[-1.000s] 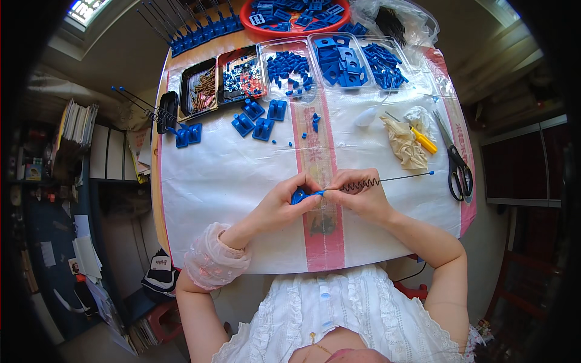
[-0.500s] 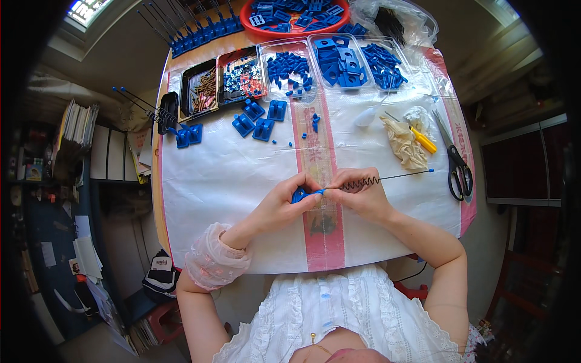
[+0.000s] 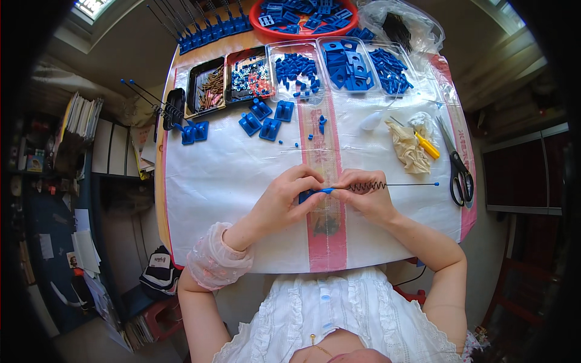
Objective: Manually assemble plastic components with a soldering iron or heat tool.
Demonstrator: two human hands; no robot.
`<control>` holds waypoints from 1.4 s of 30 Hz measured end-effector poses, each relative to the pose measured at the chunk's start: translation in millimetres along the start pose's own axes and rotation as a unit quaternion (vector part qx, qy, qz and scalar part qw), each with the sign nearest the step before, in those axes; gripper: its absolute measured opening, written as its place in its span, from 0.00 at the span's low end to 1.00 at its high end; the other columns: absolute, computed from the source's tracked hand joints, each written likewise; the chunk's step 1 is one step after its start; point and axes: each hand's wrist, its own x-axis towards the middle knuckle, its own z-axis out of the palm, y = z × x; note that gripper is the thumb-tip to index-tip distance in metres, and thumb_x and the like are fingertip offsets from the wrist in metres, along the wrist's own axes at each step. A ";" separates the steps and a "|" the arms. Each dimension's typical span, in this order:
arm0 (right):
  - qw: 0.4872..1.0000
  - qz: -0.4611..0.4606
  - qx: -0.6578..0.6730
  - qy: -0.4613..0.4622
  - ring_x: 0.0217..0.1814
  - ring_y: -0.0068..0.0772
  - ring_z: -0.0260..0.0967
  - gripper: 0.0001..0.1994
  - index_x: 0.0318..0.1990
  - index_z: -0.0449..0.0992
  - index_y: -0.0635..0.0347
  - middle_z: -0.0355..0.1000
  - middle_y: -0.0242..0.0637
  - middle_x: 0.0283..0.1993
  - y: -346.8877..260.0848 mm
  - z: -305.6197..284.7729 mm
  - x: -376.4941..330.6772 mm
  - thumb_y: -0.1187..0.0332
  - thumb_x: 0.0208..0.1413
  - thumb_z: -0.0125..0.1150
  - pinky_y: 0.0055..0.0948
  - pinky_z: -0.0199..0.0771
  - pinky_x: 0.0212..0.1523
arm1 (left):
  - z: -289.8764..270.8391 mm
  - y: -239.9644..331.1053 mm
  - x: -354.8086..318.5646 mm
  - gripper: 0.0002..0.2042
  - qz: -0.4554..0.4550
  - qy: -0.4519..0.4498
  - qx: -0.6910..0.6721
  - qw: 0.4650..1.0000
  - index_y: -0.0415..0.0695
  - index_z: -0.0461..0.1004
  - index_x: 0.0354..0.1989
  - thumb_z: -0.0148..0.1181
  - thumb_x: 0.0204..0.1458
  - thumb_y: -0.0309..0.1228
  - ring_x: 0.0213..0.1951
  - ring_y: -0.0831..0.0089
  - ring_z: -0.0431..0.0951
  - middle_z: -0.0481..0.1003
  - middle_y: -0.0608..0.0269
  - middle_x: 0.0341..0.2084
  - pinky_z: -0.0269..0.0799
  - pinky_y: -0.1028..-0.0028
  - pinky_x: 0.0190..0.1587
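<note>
Head view: your left hand (image 3: 283,196) has its grip closed on a small blue plastic piece (image 3: 307,196), above the white-covered surface (image 3: 230,175); your right hand (image 3: 368,201) grips a black coiled metal wire (image 3: 379,186), its straight, blue-tipped end pointing right.

Black-handled scissors (image 3: 454,158) lay right of a yellow-handled screwdriver (image 3: 428,146) and a crumpled tan cloth (image 3: 410,152), while at left a black-and-white bag (image 3: 160,270) sat near a red stool (image 3: 162,320) and dark shelves (image 3: 57,209) holding upright papers (image 3: 85,115).

Downward head view (wide fisheye)
</note>
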 end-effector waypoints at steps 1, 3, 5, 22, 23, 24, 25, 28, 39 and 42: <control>1.000 0.004 -0.002 -0.002 0.37 0.12 0.71 0.04 0.36 0.82 0.67 0.77 0.29 0.35 0.7 -1.0 0.5 0.79 0.53 0.69 0.14 0.70 0.35 | 0.7 -0.5 -0.1 0.06 0.006 0.013 0.010 1.000 0.38 0.78 0.37 0.65 0.52 0.24 0.41 0.62 0.77 0.76 0.56 0.39 0.73 0.69 0.43; 1.000 0.016 -0.005 0.008 0.36 0.12 0.70 0.04 0.36 0.82 0.67 0.77 0.29 0.35 0.5 -0.2 0.1 0.79 0.53 0.69 0.14 0.69 0.34 | 2.3 -1.5 -0.9 0.07 0.031 0.052 0.060 0.996 0.39 0.79 0.37 0.67 0.49 0.23 0.41 0.61 0.77 0.76 0.57 0.39 0.74 0.68 0.43; 0.999 0.026 -0.003 0.019 0.35 0.12 0.70 0.04 0.36 0.82 0.66 0.76 0.28 0.34 -1.2 1.8 0.1 0.79 0.53 0.69 0.14 0.68 0.33 | 3.7 1.0 -0.8 0.09 0.054 0.086 0.116 0.988 0.40 0.80 0.37 0.69 0.46 0.23 0.41 0.60 0.77 0.76 0.57 0.39 0.75 0.66 0.43; 0.999 -0.009 0.033 0.002 0.36 0.17 0.71 0.05 0.35 0.82 0.67 0.77 0.34 0.35 -7.4 0.0 -1.6 0.83 0.51 0.68 0.17 0.67 0.34 | 9.0 14.7 -0.3 0.14 0.123 0.145 0.267 0.945 0.47 0.83 0.39 0.72 0.40 0.25 0.38 0.65 0.78 0.77 0.62 0.37 0.77 0.71 0.33; 1.000 -0.029 0.003 0.001 0.36 0.18 0.71 0.05 0.35 0.82 0.67 0.77 0.35 0.35 -8.5 0.1 -1.3 0.83 0.50 0.68 0.17 0.68 0.34 | 9.0 14.7 -0.6 0.14 0.123 0.149 0.268 0.944 0.47 0.83 0.38 0.72 0.40 0.25 0.37 0.66 0.78 0.77 0.63 0.37 0.77 0.71 0.33; 0.998 -0.048 -0.028 0.001 0.36 0.19 0.72 0.05 0.35 0.83 0.67 0.77 0.36 0.35 -9.7 0.3 -0.9 0.83 0.50 0.68 0.17 0.68 0.34 | 9.2 14.6 -1.4 0.14 0.122 0.153 0.268 0.943 0.47 0.83 0.38 0.72 0.40 0.25 0.36 0.67 0.78 0.77 0.63 0.37 0.77 0.72 0.32; 0.996 -0.067 -0.058 0.000 0.36 0.19 0.72 0.05 0.35 0.83 0.67 0.78 0.37 0.35 -10.8 0.4 -0.7 0.83 0.50 0.68 0.18 0.69 0.34 | 9.5 14.7 -2.0 0.13 0.120 0.158 0.269 0.943 0.47 0.83 0.38 0.73 0.40 0.25 0.35 0.68 0.78 0.77 0.63 0.37 0.77 0.72 0.32; 0.994 -0.083 -0.064 -0.006 0.36 0.21 0.73 0.06 0.35 0.83 0.66 0.78 0.38 0.34 -13.3 1.0 -0.6 0.84 0.49 0.68 0.18 0.70 0.34 | 9.7 15.9 -2.3 0.13 0.115 0.157 0.258 0.946 0.47 0.83 0.36 0.73 0.39 0.25 0.34 0.67 0.78 0.78 0.64 0.35 0.76 0.72 0.31; 0.995 -0.067 -0.068 -0.019 0.36 0.20 0.73 0.07 0.35 0.83 0.65 0.78 0.37 0.35 -12.0 0.8 -1.2 0.83 0.49 0.69 0.18 0.71 0.34 | 14.7 10.0 -3.4 0.12 0.100 0.157 0.177 0.966 0.44 0.82 0.33 0.73 0.37 0.22 0.33 0.66 0.78 0.78 0.63 0.30 0.75 0.71 0.30; 0.996 -0.066 -0.059 -0.021 0.36 0.20 0.73 0.07 0.36 0.83 0.66 0.78 0.37 0.35 -11.7 0.5 -0.8 0.83 0.49 0.68 0.18 0.71 0.34 | 15.0 9.7 -3.1 0.12 0.099 0.163 0.170 0.967 0.44 0.82 0.33 0.73 0.36 0.22 0.33 0.66 0.78 0.78 0.63 0.30 0.75 0.71 0.30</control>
